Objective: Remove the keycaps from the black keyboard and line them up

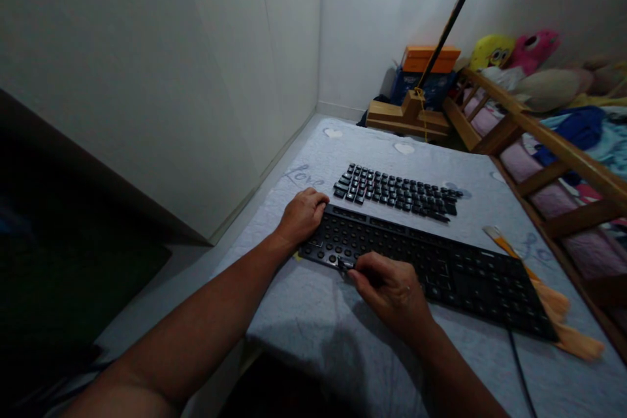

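Note:
A black keyboard (441, 255) lies at a slant on the cloth-covered table, its left part stripped of keycaps so that rows of round key seats show. My left hand (304, 214) is closed on the keyboard's upper left corner, fingers curled over the edge. Over the lower left edge, my right hand (389, 290) pinches a small dark piece with a shiny part (345, 264); its exact kind is too small to make out. Just behind the keyboard, loose black keycaps (392, 191) are laid out in rows.
A paintbrush (504, 245) and an orange cloth (578, 339) lie by the keyboard's right end. The keyboard's cable (520, 366) runs toward me. A wooden bed rail (553, 130) borders the right side, a pale cabinet (235, 78) the left. A wooden stand (409, 116) is behind the table.

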Motion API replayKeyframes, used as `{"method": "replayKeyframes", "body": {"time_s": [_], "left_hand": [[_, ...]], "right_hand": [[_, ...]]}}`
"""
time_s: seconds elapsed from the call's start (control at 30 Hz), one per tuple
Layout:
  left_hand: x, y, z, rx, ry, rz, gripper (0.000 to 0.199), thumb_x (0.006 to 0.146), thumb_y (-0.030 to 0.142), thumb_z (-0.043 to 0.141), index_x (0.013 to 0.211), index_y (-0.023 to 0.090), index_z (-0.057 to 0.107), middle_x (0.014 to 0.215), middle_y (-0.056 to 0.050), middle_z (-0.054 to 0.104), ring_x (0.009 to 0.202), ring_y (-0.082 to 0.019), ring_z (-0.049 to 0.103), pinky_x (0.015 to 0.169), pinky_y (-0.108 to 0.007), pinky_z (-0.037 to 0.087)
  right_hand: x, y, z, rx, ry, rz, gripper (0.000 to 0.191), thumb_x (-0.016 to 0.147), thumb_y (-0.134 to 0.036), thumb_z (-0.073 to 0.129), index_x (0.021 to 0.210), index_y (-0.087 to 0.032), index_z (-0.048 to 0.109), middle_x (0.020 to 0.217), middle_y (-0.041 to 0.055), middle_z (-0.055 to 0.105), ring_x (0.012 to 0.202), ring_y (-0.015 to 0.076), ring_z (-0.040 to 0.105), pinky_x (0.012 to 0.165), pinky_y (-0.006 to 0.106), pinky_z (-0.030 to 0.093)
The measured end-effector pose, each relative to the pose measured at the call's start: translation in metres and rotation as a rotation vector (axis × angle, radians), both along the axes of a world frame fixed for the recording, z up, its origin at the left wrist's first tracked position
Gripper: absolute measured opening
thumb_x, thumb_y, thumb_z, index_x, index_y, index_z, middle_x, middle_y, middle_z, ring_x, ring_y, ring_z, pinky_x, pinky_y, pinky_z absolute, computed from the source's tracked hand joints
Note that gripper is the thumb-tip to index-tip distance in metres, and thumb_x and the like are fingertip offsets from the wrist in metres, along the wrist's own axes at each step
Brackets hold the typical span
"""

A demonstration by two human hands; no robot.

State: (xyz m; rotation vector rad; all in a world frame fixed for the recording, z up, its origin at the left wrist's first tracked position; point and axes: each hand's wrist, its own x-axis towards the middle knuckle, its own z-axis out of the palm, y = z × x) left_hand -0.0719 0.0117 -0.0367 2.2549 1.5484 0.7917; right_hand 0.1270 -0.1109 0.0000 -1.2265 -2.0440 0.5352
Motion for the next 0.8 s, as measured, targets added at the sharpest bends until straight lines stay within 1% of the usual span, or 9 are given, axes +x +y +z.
{"method": "replayKeyframes", "body": {"time_s": [0.13,0.27,0.43,0.5,0.57,0.63,0.7,0.73,0.8], "left_hand": [[0.000,0.000,0.000,-0.006,-0.003,0.010,0.025,0.088,0.018,0.047,0.098,0.017,0.070,0.099,-0.007,0.065,0.098,-0.021,0.061,0.093,-0.034,0.048],[0.000,-0.001,0.002,-0.014,0.000,0.009,0.024,0.088,0.018,0.047,0.096,0.019,0.070,0.098,-0.006,0.065,0.097,-0.020,0.060,0.093,-0.034,0.048],[0.001,-0.002,0.002,-0.015,0.001,0.007,0.025,0.088,0.018,0.047,0.097,0.018,0.070,0.098,-0.007,0.065,0.097,-0.021,0.061,0.093,-0.035,0.048],[0.001,-0.001,0.002,-0.007,0.000,0.006,0.025,0.088,0.018,0.047,0.097,0.018,0.070,0.098,-0.007,0.065,0.097,-0.021,0.061,0.092,-0.036,0.049],[0.000,-0.001,0.001,0.000,0.000,0.006,0.025,0.088,0.018,0.047,0.097,0.019,0.070,0.098,-0.007,0.065,0.096,-0.021,0.061,0.092,-0.036,0.049],[0.000,-0.001,0.001,0.003,0.002,0.008,0.024,0.088,0.018,0.047,0.097,0.020,0.070,0.098,-0.006,0.065,0.096,-0.021,0.061,0.092,-0.035,0.049],[0.001,-0.001,0.001,0.001,0.007,0.010,0.024,0.088,0.018,0.047,0.097,0.020,0.069,0.098,-0.006,0.065,0.097,-0.020,0.061,0.092,-0.034,0.049],[0.001,-0.001,0.001,-0.001,0.009,0.012,0.024,0.088,0.018,0.047,0.097,0.019,0.069,0.098,-0.006,0.065,0.097,-0.021,0.061,0.091,-0.034,0.049],[0.001,-0.001,0.001,-0.007,0.014,0.012,0.025,0.088,0.019,0.047,0.098,0.019,0.069,0.098,-0.007,0.064,0.097,-0.021,0.061,0.091,-0.034,0.049]], "right_hand": [[0.002,-0.001,0.001,-0.041,0.008,0.000,0.018,0.087,-0.022,0.055,0.069,-0.018,0.058,0.055,-0.0038,0.052,0.048,0.0085,0.049,0.050,0.020,0.035],[0.004,-0.001,0.004,-0.128,0.049,-0.046,0.019,0.086,-0.023,0.053,0.068,-0.019,0.057,0.054,-0.0045,0.049,0.047,0.0087,0.047,0.049,0.020,0.034],[0.004,0.002,0.008,-0.245,0.136,-0.106,0.023,0.087,-0.028,0.052,0.067,-0.019,0.055,0.055,-0.0031,0.051,0.050,0.0103,0.049,0.048,0.021,0.035],[0.004,0.002,0.007,-0.254,0.146,-0.114,0.024,0.088,-0.029,0.052,0.067,-0.019,0.055,0.056,-0.0025,0.052,0.051,0.0108,0.050,0.049,0.021,0.036],[0.004,0.002,0.004,-0.229,0.152,-0.115,0.020,0.088,-0.029,0.052,0.072,-0.019,0.059,0.059,-0.0018,0.054,0.054,0.0114,0.051,0.051,0.021,0.037],[0.005,0.001,0.001,-0.215,0.167,-0.127,0.016,0.089,-0.028,0.052,0.085,-0.018,0.064,0.062,-0.0017,0.056,0.055,0.0117,0.052,0.052,0.022,0.038],[0.006,0.000,-0.001,-0.231,0.193,-0.146,0.020,0.089,-0.028,0.051,0.097,-0.018,0.066,0.061,-0.0026,0.055,0.053,0.0116,0.050,0.051,0.022,0.037],[0.007,0.000,-0.002,-0.247,0.205,-0.152,0.022,0.090,-0.029,0.051,0.100,-0.017,0.066,0.060,-0.0026,0.054,0.052,0.0117,0.049,0.050,0.022,0.037],[0.008,0.000,-0.003,-0.274,0.222,-0.163,0.023,0.090,-0.031,0.051,0.097,-0.017,0.067,0.061,-0.0016,0.056,0.054,0.0125,0.052,0.050,0.023,0.038]]}}
